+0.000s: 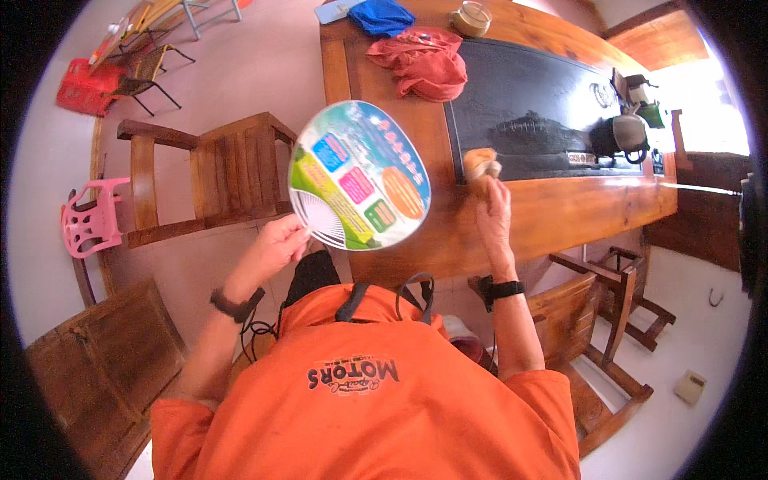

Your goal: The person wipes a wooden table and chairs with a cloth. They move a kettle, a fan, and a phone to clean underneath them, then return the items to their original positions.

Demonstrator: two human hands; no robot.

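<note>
My left hand [271, 251] pinches the handle end of a flat, rounded plastic hand fan [343, 207]. Coloured panels and printed writing cover the fan's face, which hangs over the near left part of the wooden table [564, 207] and hides some of its edge. Between the fingertips of my right hand [495, 219] is a small, soft-looking tan and whitish object [481, 164]; blur keeps me from telling what it is. That hand is over the tabletop, at the near left corner of the black inset tea tray [522, 96].
A red cloth [431, 66], a blue cloth [381, 17] and a glass jar [473, 19] lie along the table's far left. A kettle [629, 132] stands at the tray's right end. Wooden chairs flank me, one left [240, 168], another right [564, 318].
</note>
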